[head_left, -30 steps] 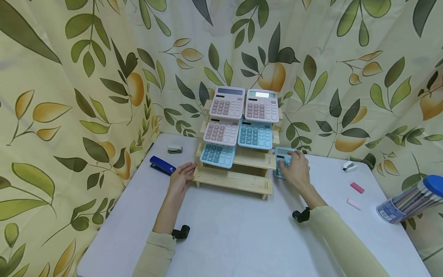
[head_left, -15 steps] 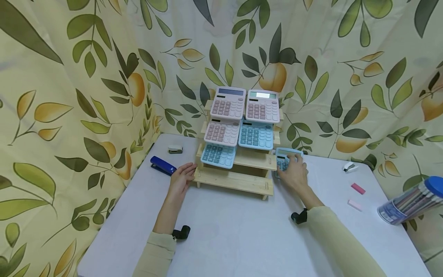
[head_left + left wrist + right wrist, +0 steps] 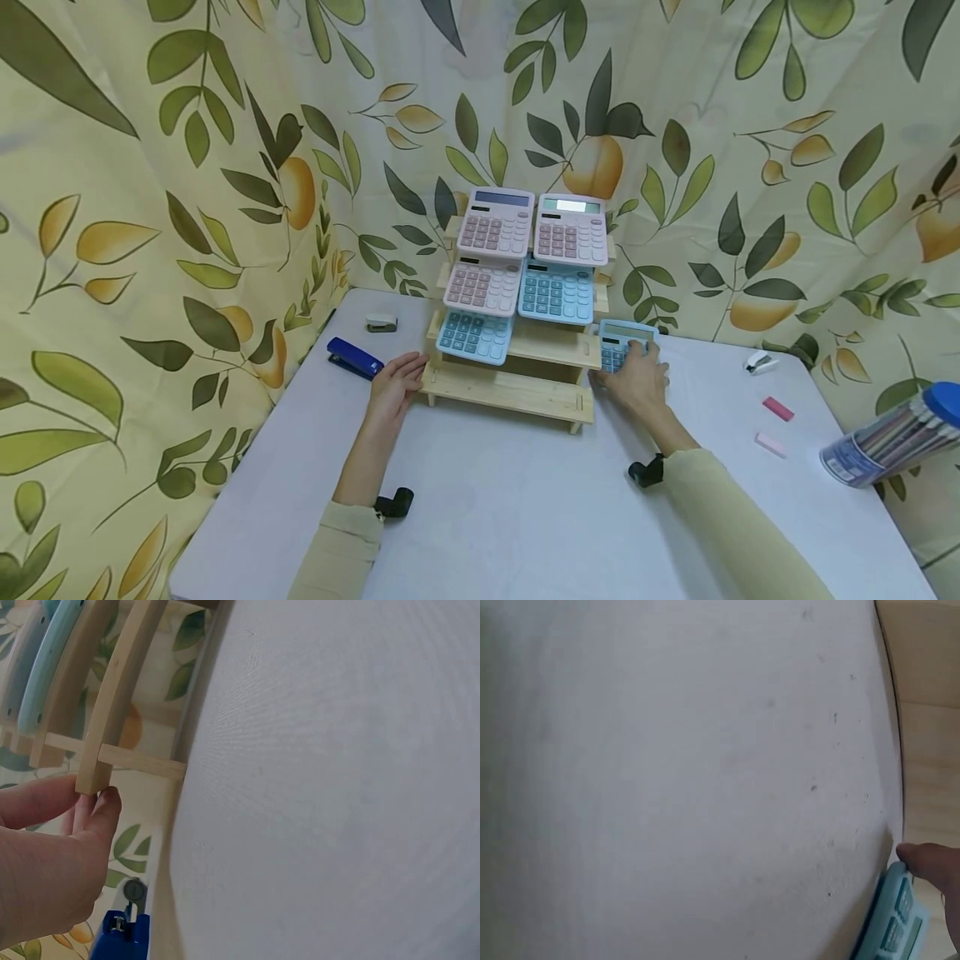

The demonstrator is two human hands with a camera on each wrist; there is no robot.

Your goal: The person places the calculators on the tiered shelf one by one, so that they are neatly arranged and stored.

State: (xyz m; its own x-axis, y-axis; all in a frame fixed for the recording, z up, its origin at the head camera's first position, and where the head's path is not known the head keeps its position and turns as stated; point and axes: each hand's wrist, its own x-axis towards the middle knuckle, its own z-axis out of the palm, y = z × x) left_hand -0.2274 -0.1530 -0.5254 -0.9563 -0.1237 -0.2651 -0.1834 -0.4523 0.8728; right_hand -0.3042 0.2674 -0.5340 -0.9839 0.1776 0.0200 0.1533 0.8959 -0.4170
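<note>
In the head view my left hand [image 3: 393,390] holds the left end of a tiered wooden rack [image 3: 510,393]. The left wrist view shows thumb and fingertips pinching the tip of a board [image 3: 120,697]. My right hand [image 3: 639,382] grips a light blue calculator [image 3: 617,332] on the table right of the rack; the palm and fingers hide its lower part. Seen from the right wrist, the thumb [image 3: 930,862] touches a corner of this calculator [image 3: 892,922]. Pink calculators [image 3: 495,223] and blue calculators [image 3: 556,292] lean on the rack's upper tiers; the lowest board is bare.
Left of the rack lie a blue stapler [image 3: 354,358] and a small white stapler [image 3: 381,323]. To the right are another small white item [image 3: 761,362], two pink erasers [image 3: 777,408] and a pencil tub [image 3: 851,458] with a blue lid. Patterned curtains stand behind the table.
My right hand has shifted slightly down the calculator, its thumb moving from the keys to the lower left edge. The left hand keeps its hold on the rack.
</note>
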